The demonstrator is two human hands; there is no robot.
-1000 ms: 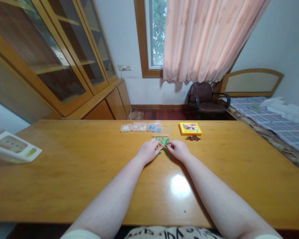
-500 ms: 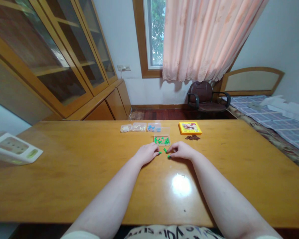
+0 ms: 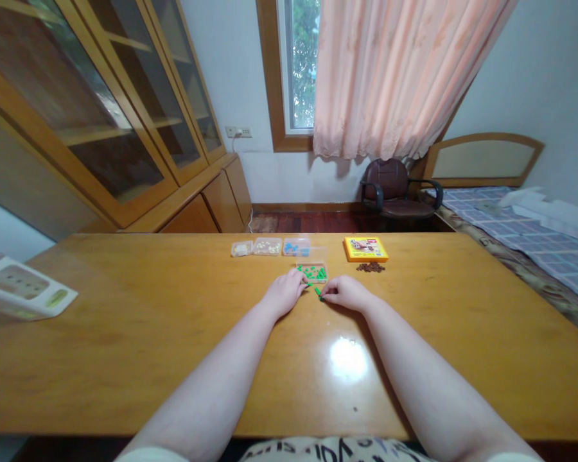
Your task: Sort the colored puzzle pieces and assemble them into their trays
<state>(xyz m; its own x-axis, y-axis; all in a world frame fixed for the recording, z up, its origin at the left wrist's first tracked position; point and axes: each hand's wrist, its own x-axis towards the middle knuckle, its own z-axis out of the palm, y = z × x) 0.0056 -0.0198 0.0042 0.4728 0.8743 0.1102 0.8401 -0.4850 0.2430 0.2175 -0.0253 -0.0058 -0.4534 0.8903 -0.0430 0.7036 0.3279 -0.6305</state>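
Note:
My left hand (image 3: 285, 293) is closed in a pinch on a small green piece (image 3: 309, 285), close to the front of a clear plastic box (image 3: 326, 276). Inside that box lie several small green pieces (image 3: 321, 273) that look like toy building bricks. Just right of it, my right hand (image 3: 349, 292) rests low over the tabletop, thumb and fingers pinched at another green piece (image 3: 317, 292). A bit of green also shows under the right fingertips, and I cannot make out whether it is a separate piece.
Further back on the wooden table (image 3: 173, 333) stand clear boxes with white pieces (image 3: 268, 246) and blue pieces (image 3: 296, 248). A yellow package (image 3: 365, 249) lies behind a pile of brown pieces (image 3: 370, 267). At the far left is a white plastic object (image 3: 26, 287).
My left hand has shifted slightly up toward the green box with its piece. The right hand has drawn a little left, bringing its fingertips to the green piece that lay beside them.

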